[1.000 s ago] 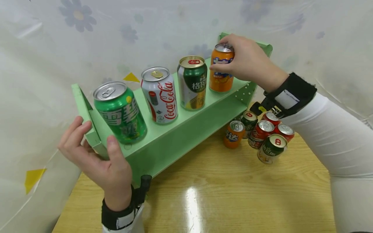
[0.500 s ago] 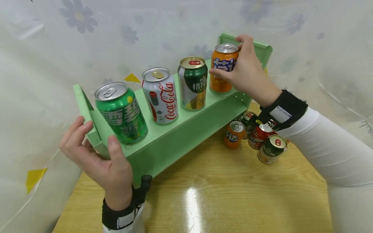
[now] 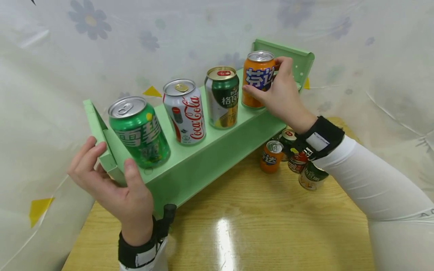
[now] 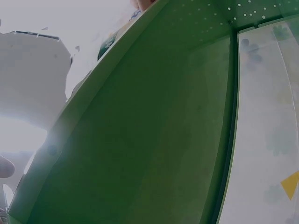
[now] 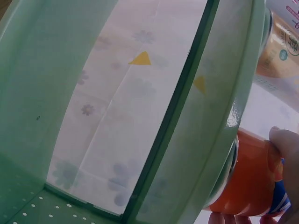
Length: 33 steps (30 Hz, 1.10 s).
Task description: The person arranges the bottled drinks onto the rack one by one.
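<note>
My right hand (image 3: 285, 94) holds an orange Fanta can (image 3: 258, 77) by its side, thumb in front and fingers behind. The can stands upright at the right of the top board of a green shelf (image 3: 203, 150). To its left stand a green-and-gold can (image 3: 223, 98), a silver Coca-Cola can (image 3: 186, 113) and a green Sprite can (image 3: 140, 135), spaced in a row. My left hand (image 3: 118, 192) grips the shelf's left end, the thumb at its front edge. In the right wrist view, the orange can (image 5: 252, 172) sits at the board's edge, with my thumb (image 5: 285, 142) against it.
On the wooden table (image 3: 271, 222), right of the shelf, several more cans stand together: an orange can (image 3: 270, 158), a red can (image 3: 297, 162) and a green-and-gold can (image 3: 311, 177) among them, partly behind my right wrist. A flowered plastic sheet (image 3: 190, 34) hangs behind the shelf.
My right hand has slid from the orange can's top down to its right side, and the forearm has swung left. More of the can's label shows. The left hand has stayed put.
</note>
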### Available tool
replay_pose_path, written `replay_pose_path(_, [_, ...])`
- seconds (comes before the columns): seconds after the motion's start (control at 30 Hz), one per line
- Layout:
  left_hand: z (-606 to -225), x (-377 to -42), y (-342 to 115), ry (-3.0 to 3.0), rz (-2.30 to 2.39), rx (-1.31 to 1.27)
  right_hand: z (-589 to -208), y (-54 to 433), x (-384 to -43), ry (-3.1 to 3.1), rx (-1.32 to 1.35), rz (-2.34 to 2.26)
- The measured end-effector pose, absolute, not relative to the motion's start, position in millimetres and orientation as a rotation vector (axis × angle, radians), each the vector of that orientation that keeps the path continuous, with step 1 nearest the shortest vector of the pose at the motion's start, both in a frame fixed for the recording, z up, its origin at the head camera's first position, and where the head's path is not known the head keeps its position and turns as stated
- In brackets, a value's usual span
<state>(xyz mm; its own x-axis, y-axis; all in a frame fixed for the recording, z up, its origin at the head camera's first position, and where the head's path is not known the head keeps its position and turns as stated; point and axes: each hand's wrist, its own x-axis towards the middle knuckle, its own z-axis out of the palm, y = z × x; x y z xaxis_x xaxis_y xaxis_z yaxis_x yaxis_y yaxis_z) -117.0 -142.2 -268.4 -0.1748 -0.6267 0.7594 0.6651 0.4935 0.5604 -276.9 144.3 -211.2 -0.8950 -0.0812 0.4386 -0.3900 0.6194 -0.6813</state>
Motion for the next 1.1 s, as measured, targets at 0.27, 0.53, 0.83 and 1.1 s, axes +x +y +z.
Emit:
replay_pose_path(0.27, [-267.2,-116.4,-141.0,-1.313,-1.15,-0.041,-210.1,149.6,-278.0,-2.519,0.434,1.182])
replay_pose_path(0.53, [-266.4,-117.0,-139.9,-1.311,-1.156,-0.047,-211.0,154.9,-278.3,-2.549,0.491,1.209])
replay_pose_path(0.83, [-266.5,-117.3,-140.0,-1.307,-1.153,-0.049,-215.3,161.3,-284.4,-2.532,0.587,1.266])
replay_pose_path(1.1, [-266.6,-116.6,-141.4,-1.314,-1.158,-0.05,-217.6,166.8,-289.2,-2.526,0.663,1.287])
